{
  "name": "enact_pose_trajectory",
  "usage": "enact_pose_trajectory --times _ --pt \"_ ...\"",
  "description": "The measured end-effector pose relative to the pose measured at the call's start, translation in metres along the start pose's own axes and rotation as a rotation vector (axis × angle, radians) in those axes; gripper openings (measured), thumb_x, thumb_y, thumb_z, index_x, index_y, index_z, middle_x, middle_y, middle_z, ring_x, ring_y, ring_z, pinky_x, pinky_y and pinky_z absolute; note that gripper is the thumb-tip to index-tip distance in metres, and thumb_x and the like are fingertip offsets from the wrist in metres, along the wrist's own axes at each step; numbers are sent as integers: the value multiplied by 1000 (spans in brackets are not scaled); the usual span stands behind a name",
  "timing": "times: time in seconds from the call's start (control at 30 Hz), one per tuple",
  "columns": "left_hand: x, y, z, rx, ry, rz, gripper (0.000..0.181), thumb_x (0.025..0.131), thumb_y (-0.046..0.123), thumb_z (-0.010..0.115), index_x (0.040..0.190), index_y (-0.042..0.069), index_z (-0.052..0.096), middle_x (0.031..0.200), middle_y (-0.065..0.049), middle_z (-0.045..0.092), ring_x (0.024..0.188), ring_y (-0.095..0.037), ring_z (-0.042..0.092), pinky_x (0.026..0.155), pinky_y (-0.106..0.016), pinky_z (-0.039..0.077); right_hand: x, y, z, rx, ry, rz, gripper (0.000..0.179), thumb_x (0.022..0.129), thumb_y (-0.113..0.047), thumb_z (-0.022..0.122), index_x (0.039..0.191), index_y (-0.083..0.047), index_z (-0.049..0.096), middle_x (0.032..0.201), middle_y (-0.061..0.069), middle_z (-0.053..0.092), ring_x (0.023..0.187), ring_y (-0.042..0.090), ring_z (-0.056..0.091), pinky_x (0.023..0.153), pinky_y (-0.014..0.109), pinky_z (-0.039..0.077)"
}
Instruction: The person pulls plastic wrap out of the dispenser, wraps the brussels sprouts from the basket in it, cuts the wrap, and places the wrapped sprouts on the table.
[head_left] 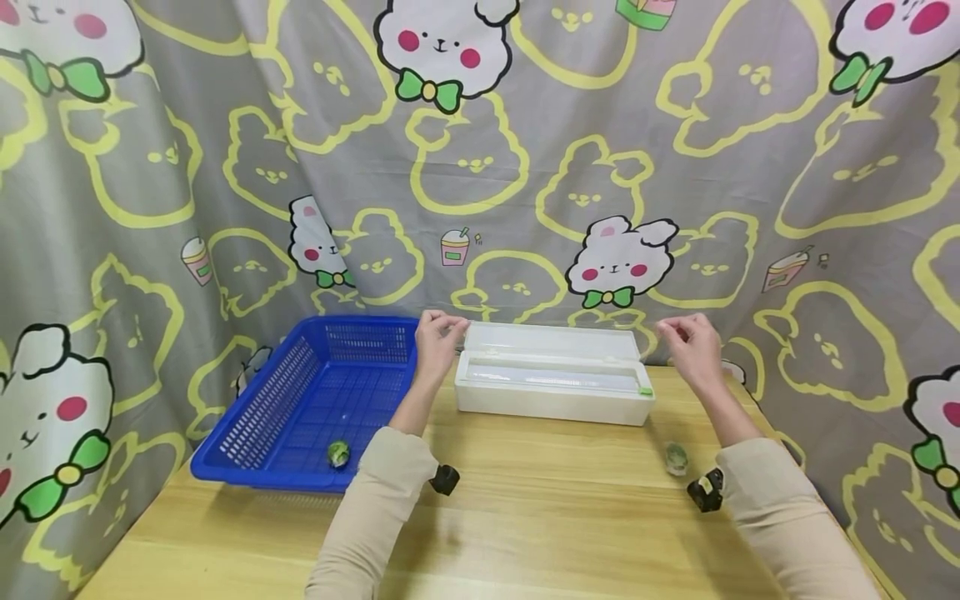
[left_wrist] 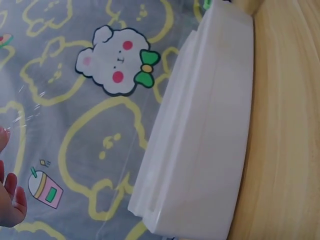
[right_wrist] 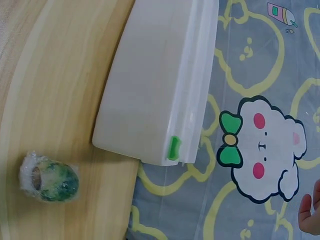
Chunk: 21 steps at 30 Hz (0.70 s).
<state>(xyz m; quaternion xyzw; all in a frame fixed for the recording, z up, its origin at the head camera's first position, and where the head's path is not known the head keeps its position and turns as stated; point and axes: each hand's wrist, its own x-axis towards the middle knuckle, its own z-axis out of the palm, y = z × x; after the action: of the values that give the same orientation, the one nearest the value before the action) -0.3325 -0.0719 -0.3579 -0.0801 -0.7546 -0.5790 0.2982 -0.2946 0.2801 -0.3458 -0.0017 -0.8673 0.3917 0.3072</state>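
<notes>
Both hands are raised on either side of a long white plastic wrap dispenser box (head_left: 551, 403). Its lid (head_left: 551, 340) stands up, and a clear roll (head_left: 555, 379) lies inside. My left hand (head_left: 437, 343) pinches thumb to fingers near the box's left end. Past the right end, my right hand (head_left: 693, 348) pinches likewise. Faint glints in the left wrist view show a sheet of clear plastic wrap (left_wrist: 31, 107) spread between the hands; most of it is too transparent to make out. A film-wrapped green vegetable (right_wrist: 56, 181) lies on the table, below the right hand.
A blue plastic basket (head_left: 258, 477) stands at the left, with a small green vegetable (head_left: 338, 454) in it. A green slider (right_wrist: 174, 148) sits at the box's right end. Behind the wooden table (head_left: 555, 517) hangs a grey patterned curtain (head_left: 510, 175).
</notes>
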Motion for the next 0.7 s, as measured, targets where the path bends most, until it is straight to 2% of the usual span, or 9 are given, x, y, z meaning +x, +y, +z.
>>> enact_pose_trajectory --times 0.33,0.57,0.7 --pt "3 13 -6 -13 8 0 16 78 6 70 81 -9 69 84 -7 47 91 -29 49 90 -35 37 2 -11 -9 2 29 -33 25 92 -15 58 97 8 67 82 1 46 69 -5 35 62 12 30" --pt "4 23 -10 -21 9 9 17 79 6 70 84 -10 68 87 -9 48 91 -28 48 92 -40 38 -1 -20 -17 15 32 -14 27 92 -17 58 97 8 67 80 -2 43 69 -4 35 62 13 31" --pt "5 29 -12 -19 16 12 18 78 6 70 84 -11 68 88 -9 49 90 -26 49 89 -36 41 -1 -23 -20 29 50 -18 26 91 -16 59 97 8 67 80 -4 43 70 -4 35 62 12 31"
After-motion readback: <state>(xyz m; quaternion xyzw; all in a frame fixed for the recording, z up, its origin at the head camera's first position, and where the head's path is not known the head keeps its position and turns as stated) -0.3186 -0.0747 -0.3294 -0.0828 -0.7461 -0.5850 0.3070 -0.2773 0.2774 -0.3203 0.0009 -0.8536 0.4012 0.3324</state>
